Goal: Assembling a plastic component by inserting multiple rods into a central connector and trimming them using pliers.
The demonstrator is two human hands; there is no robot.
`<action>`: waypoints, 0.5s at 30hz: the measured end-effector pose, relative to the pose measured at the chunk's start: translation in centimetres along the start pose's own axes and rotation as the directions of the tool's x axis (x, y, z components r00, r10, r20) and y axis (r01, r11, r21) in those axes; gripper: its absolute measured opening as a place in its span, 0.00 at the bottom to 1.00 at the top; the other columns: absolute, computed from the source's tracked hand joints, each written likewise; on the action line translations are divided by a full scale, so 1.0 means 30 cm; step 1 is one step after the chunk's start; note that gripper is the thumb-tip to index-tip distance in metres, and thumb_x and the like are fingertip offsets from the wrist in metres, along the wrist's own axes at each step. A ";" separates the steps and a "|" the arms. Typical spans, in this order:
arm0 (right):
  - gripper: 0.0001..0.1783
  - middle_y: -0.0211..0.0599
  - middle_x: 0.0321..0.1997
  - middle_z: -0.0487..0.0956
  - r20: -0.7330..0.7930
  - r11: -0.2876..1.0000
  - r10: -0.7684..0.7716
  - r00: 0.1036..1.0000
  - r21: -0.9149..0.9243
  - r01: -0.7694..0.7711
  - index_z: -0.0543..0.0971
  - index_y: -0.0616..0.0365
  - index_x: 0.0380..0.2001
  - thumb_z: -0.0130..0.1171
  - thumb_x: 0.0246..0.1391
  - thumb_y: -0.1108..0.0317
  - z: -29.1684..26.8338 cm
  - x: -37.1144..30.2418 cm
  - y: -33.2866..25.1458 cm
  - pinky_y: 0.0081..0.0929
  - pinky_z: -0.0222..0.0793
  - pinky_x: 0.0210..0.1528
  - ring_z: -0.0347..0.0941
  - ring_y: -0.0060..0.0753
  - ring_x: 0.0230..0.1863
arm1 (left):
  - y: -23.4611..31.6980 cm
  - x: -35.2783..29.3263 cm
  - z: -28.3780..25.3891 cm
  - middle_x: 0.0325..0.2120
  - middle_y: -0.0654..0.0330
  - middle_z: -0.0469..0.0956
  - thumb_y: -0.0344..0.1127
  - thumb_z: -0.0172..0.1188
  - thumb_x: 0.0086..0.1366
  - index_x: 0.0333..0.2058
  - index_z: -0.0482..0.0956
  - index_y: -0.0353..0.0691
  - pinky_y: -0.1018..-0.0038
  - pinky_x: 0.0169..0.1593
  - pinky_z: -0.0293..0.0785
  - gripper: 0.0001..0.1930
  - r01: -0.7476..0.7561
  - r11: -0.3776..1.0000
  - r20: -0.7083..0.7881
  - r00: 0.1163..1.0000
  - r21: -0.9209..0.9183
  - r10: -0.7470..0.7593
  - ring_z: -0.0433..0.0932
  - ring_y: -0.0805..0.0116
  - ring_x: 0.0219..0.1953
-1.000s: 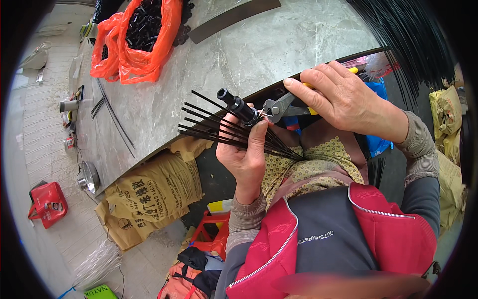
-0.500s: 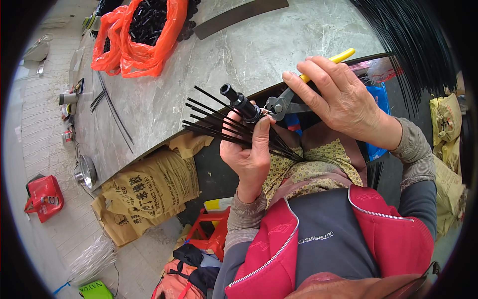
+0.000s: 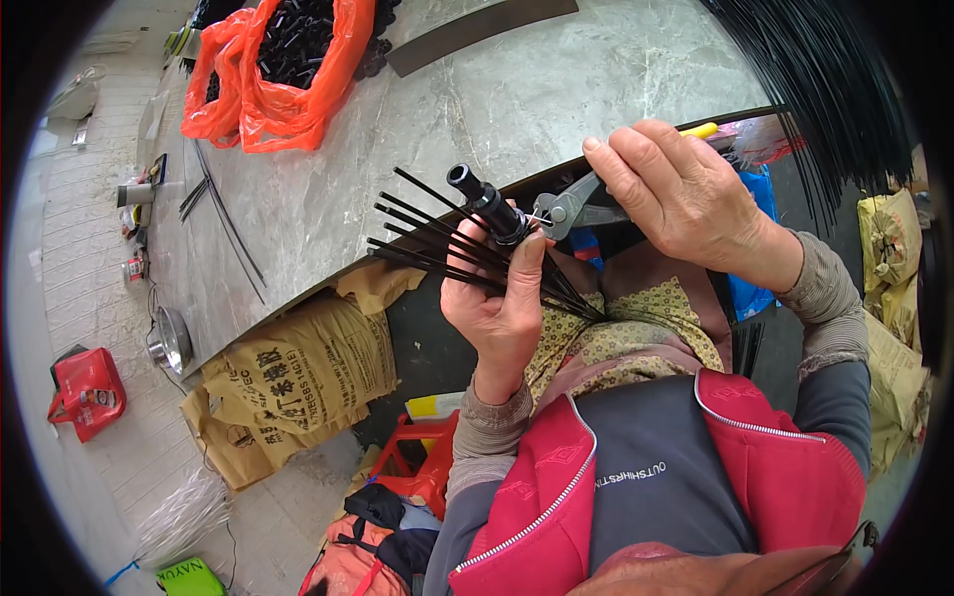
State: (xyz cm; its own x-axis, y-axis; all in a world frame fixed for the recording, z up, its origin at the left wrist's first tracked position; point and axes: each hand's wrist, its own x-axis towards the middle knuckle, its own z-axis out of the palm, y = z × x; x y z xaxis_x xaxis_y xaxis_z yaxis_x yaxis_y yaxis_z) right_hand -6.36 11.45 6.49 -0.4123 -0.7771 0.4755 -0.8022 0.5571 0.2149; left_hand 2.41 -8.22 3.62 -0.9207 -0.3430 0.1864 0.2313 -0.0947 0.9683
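My left hand (image 3: 502, 303) is closed round a bundle of thin black rods (image 3: 422, 233) and a black ribbed plastic tube (image 3: 484, 197). The rods fan out past its fingers to the left, and their other ends reach down to my lap. My right hand (image 3: 681, 194) grips yellow-handled pliers (image 3: 571, 209). Their jaws are at a thin wire by the lower end of the tube, close to my left thumb. Whether the jaws are clamped on the wire is too small to tell.
Red plastic bags (image 3: 298, 124) of small black parts stand on the grey stone-patterned table (image 3: 537, 104), near a dark flat strip (image 3: 477, 35). Long black rods (image 3: 825, 89) hang over its right end. Brown paper sacks (image 3: 308, 368) lie below, beside a red plastic stool (image 3: 417, 462).
My right hand has turned the pliers, and less of the yellow handle shows. The tube and rods have shifted slightly to the right in my left hand.
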 end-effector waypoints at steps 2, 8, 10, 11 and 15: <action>0.30 0.42 0.43 0.74 -0.011 0.999 -0.029 1.000 0.033 0.029 0.73 0.67 0.53 0.61 0.42 0.71 0.001 0.000 0.011 0.32 0.76 0.42 0.75 0.41 0.45 | 0.001 0.000 -0.002 0.36 0.56 0.80 0.21 0.63 0.63 0.49 0.72 0.27 0.78 0.42 0.77 0.16 -0.012 1.000 0.017 1.000 0.022 0.011 0.80 0.72 0.36; 0.26 0.39 0.39 0.74 0.146 0.980 -0.040 0.988 0.198 0.010 0.73 0.65 0.48 0.64 0.44 0.68 -0.039 0.019 0.036 0.30 0.74 0.35 0.74 0.38 0.38 | 0.002 0.005 -0.002 0.36 0.57 0.80 0.21 0.64 0.63 0.49 0.73 0.27 0.79 0.43 0.76 0.16 0.011 1.000 0.035 0.999 -0.004 -0.011 0.79 0.73 0.37; 0.25 0.40 0.38 0.74 0.251 0.947 -0.041 0.967 0.320 -0.043 0.72 0.65 0.48 0.65 0.46 0.68 -0.061 0.021 0.042 0.32 0.73 0.34 0.75 0.40 0.38 | -0.005 0.004 -0.010 0.37 0.57 0.80 0.21 0.64 0.62 0.49 0.73 0.26 0.78 0.43 0.76 0.17 0.011 1.000 0.037 0.999 -0.006 -0.011 0.79 0.73 0.38; 0.24 0.41 0.38 0.74 0.350 0.897 -0.054 0.935 0.429 -0.109 0.72 0.64 0.47 0.65 0.48 0.67 -0.073 0.023 0.046 0.34 0.73 0.34 0.75 0.42 0.37 | -0.008 0.003 -0.013 0.37 0.57 0.80 0.21 0.64 0.62 0.50 0.73 0.26 0.78 0.44 0.76 0.18 0.011 1.000 0.040 0.999 -0.008 -0.011 0.79 0.74 0.38; 0.26 0.47 0.38 0.74 0.551 0.652 -0.232 0.802 0.700 -0.293 0.70 0.63 0.47 0.66 0.52 0.59 -0.103 0.043 0.097 0.43 0.69 0.35 0.75 0.53 0.38 | -0.002 0.006 -0.014 0.36 0.51 0.81 0.22 0.64 0.62 0.50 0.73 0.25 0.73 0.43 0.79 0.18 0.017 0.999 0.038 0.999 0.030 -0.019 0.81 0.67 0.36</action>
State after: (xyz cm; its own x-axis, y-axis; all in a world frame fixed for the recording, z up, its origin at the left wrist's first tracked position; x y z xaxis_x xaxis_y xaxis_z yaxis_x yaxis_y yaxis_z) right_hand -7.88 12.97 10.36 -0.3826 -0.9134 -0.1388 -0.7042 0.3855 -0.5962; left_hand 2.35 -8.67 3.52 -0.9361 -0.3053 0.1746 0.2057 -0.0727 0.9759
